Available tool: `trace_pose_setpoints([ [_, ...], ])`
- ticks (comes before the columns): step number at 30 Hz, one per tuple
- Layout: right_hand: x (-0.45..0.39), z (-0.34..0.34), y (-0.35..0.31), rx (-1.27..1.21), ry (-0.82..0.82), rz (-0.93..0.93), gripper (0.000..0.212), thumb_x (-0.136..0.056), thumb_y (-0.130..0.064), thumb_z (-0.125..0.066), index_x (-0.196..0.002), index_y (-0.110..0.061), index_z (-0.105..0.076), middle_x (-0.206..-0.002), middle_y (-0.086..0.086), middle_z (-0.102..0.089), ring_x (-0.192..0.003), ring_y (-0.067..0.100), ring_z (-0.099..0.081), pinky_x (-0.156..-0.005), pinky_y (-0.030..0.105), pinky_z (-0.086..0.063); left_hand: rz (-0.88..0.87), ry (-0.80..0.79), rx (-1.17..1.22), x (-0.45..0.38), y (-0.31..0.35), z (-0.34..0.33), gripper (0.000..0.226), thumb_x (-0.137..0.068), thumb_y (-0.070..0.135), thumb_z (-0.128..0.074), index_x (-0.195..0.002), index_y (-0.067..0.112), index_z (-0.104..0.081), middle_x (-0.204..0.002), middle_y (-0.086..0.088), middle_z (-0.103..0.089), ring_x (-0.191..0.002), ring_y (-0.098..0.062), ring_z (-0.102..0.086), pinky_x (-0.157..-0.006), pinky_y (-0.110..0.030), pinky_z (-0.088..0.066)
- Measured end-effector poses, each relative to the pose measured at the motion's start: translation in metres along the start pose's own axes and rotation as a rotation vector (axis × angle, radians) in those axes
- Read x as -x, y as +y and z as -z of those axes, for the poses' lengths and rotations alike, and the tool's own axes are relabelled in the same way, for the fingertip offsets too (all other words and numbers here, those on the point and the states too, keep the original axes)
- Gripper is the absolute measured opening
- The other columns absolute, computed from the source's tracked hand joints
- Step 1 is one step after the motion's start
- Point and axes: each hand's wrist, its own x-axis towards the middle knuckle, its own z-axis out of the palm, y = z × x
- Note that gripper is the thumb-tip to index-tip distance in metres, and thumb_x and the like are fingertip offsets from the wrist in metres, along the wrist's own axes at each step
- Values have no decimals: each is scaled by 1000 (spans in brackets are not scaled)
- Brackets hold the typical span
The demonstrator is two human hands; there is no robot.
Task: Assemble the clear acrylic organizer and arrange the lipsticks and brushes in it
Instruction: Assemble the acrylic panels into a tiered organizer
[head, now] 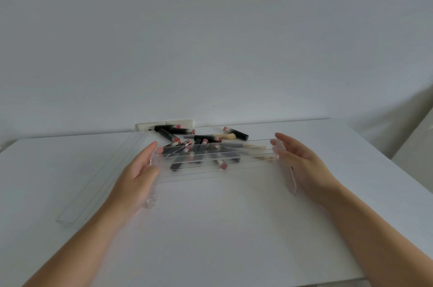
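A clear acrylic organizer frame (220, 169) of long thin strips between two end panels stands on the white table (234, 228). My left hand (138, 174) presses flat against its left end panel. Against the right end panel presses my right hand (302, 162), its fingers straight. Behind and through the strips lie several black lipsticks with pink ends (168, 135). A pale-bristled makeup brush (228, 136) lies among them.
A long loose clear acrylic panel (98, 181) lies diagonally on the table to the left. A white power strip (164, 124) sits against the wall behind the lipsticks. The table's right edge drops off near a white cabinet (414, 146).
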Motion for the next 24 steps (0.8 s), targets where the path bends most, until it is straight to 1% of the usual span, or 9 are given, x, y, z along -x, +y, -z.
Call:
trace_pose_setpoints([
  [2, -2, 6, 2, -117, -56, -57, 42, -99, -13, -60, -138, -29, -60, -129, -18, -67, -120, -4, -60, -114, 33, -38, -31, 34, -53, 0, -2, -2, 59, -88, 32, -49, -138, 61, -39, -123, 39, -57, -117, 17, -51, -95, -17, -41],
  [4, -3, 11, 3, -138, -92, -74, 47, -98, -3, -55, -141, -22, -58, -132, -14, -67, -123, 0, -59, -113, 31, -37, -61, 69, -87, -1, -4, -4, 59, -89, 29, -46, -139, 59, -37, -117, 44, -58, -116, 15, -51, -99, -21, -37],
  [6, -2, 13, 4, -87, -123, -48, 51, -98, -5, -55, -146, -21, -52, -134, -17, -65, -126, 0, -57, -112, 29, -37, -70, 95, -101, -2, -6, -5, 59, -89, 29, -44, -140, 57, -38, -100, 30, -60, -91, 1, -57, -83, -19, -41],
  [8, -1, 13, 4, -30, -146, -22, 53, -98, -8, -57, -149, -23, -47, -139, -19, -61, -130, -2, -52, -113, 28, -35, -66, 105, -120, -2, -8, -7, 59, -91, 26, -44, -142, 55, -40, -91, 21, -55, -77, -4, -50, -70, -17, -39],
  [13, 1, 20, 6, -24, -208, -12, 58, -98, 1, -55, -150, -22, -44, -142, -17, -59, -136, 2, -47, -115, 30, -32, -72, 143, -158, -3, -7, -7, 57, -90, 28, -43, -141, 54, -42, -84, 19, -53, -70, 2, -51, -73, -19, -41],
  [16, 3, 21, 5, -86, -240, -32, 59, -95, 7, -53, -149, -16, -45, -139, -11, -63, -136, 7, -50, -114, 33, -34, -73, 146, -155, -3, -6, -7, 57, -92, 23, -43, -132, 64, -43, -82, 17, -54, -63, -11, -51, -57, -28, -44],
  [19, 3, 19, 7, -21, -172, 9, 55, -97, 9, -53, -146, -15, -49, -136, -9, -65, -132, 6, -54, -114, 33, -35, -61, 123, -104, -4, -9, -6, 60, -94, 18, -43, -124, 70, -47, -65, 16, -50, -48, -14, -40, -42, -20, -36],
  [22, 5, 16, 7, 69, -160, 46, 55, -98, 3, -58, -147, -20, -48, -136, -15, -64, -129, 0, -54, -107, 22, -42, -54, 106, -84, -3, -7, -6, 58, -91, 24, -44, -118, 75, -46, -66, 19, -57, -47, -17, -38, -48, -22, -36],
  [24, 5, 15, 7, 107, -168, 45, 57, -98, 1, -59, -149, -22, -46, -139, -15, -62, -130, -2, -52, -103, 15, -43, -57, 102, -85, -3, -5, -6, 59, -97, 22, -46, -115, 78, -44, -82, 23, -65, -49, -18, -40, -50, -24, -38],
])
